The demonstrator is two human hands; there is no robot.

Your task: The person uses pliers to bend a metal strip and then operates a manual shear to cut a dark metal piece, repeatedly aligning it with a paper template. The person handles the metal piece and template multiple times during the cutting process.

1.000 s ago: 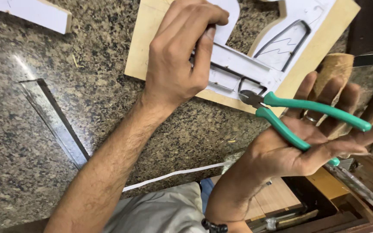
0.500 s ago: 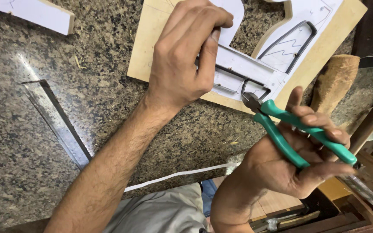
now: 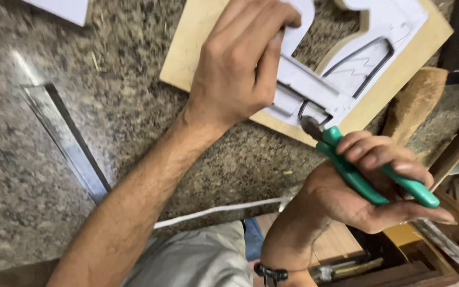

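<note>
Granite table [image 3: 54, 64] fills the view. On it lies a plywood board [image 3: 197, 58] with a white paper template [image 3: 320, 87] stuck on top, and dark wire [image 3: 370, 66] bent along the printed outline.

Left hand [image 3: 240, 69] presses flat on the template, fingers [image 3: 266, 64] closed down over paper and wire, pinning both to the board. Right hand [image 3: 367, 186] grips green-handled pliers [image 3: 365, 175], fingers wrapped round the handles; nose sits right at the wire's loose end near the board's near edge. Jaws look nearly shut, can't confirm they're on the wire.

Doing the step well, my read:
- hold down close to the bend point so the rest of the wire doesn't shift off the line
- grab only the tip of the wire, bend in small bites, check against the outline
- keep the left fingers out of the nose's path

Steel ruler [image 3: 65, 138] lies flat on the table, well left of the board. Wooden handle [image 3: 415, 106] rests just beside the board's right edge.

Hard to see: the left hand hides the wire's run under it; the board's top and right corners are cut off; the tool clutter at bottom right is too dark to name.
</note>
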